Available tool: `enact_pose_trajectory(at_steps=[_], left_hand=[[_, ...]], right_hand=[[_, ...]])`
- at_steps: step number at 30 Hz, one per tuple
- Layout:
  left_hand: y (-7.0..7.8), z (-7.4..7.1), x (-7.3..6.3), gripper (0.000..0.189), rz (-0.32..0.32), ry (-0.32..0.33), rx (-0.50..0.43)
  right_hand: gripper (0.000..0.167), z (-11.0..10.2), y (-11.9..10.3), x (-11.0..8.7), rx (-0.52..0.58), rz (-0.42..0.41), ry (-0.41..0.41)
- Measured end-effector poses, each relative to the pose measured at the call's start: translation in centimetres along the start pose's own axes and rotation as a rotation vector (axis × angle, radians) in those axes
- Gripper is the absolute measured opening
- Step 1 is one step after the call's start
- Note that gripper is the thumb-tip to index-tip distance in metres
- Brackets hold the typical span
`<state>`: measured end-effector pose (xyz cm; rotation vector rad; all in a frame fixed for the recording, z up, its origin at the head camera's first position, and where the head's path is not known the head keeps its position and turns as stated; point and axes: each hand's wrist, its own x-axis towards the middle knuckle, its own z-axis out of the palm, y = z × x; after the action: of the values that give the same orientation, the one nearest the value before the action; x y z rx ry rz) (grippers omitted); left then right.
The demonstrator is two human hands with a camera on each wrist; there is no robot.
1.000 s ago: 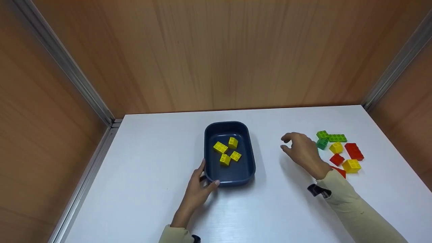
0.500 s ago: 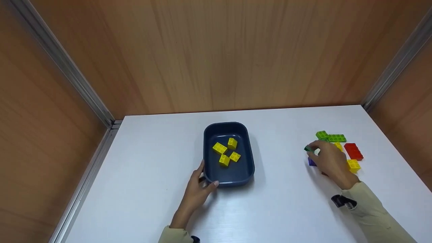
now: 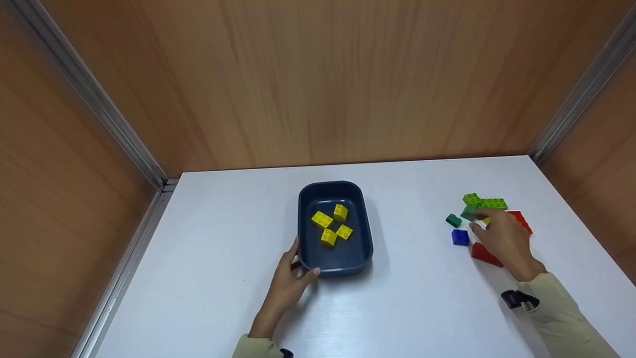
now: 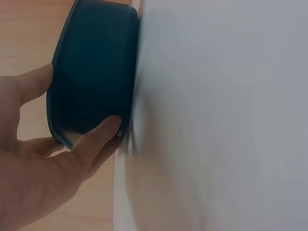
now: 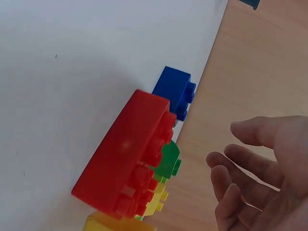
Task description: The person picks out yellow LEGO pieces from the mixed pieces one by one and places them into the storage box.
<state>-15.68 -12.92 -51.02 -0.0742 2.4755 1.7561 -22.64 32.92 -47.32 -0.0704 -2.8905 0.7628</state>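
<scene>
My left hand [image 3: 287,286] holds the near left corner of a navy dish [image 3: 343,271], thumb against the front wall and fingers along the left side. Inside lie several yellow bricks [image 3: 322,220]. My right hand [image 3: 511,243] hovers over loose toy bricks at the right, its fingers loosely bent. Nothing is between its thumb and fingers in the right wrist view. Its fingertips overlap a green brick [image 3: 468,213] and a partly hidden yellow brick [image 3: 486,221]. Left of them lie a small dark green brick [image 3: 453,220] and a blue brick [image 3: 460,237]. A red brick [image 5: 125,149] lies below the hand.
Light green bricks [image 3: 493,203] lie at the back of the loose group, and another red brick [image 3: 519,222] shows behind the right hand. Wooden panels [image 3: 323,84] rise behind the white table [image 3: 213,238] and at both sides.
My right hand has moved right, first to the small dark green brick, then past it over the other bricks. The blue and small green bricks now show fully. My left hand stays at the dish.
</scene>
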Motion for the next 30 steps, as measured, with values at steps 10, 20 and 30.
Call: enact_pose_trajectory(at_steps=[10, 20, 30], left_hand=[[-0.1, 0.1, -0.2, 0.092, 0.009, 0.011, 0.010], [0.0, 0.0, -0.2, 0.091, 0.001, 0.008, 0.011], [-0.1, -0.1, -0.2, 0.091, 0.012, -0.008, 0.008]], right_hand=[[0.046, -0.4, 1.4, 0.1, 0.001, 0.009, 0.041], [0.050, -0.8, 3.0, 0.7, -0.005, 0.076, -0.002], [0.057, -1.0, 3.9, 1.8, -0.034, 0.095, -0.025]])
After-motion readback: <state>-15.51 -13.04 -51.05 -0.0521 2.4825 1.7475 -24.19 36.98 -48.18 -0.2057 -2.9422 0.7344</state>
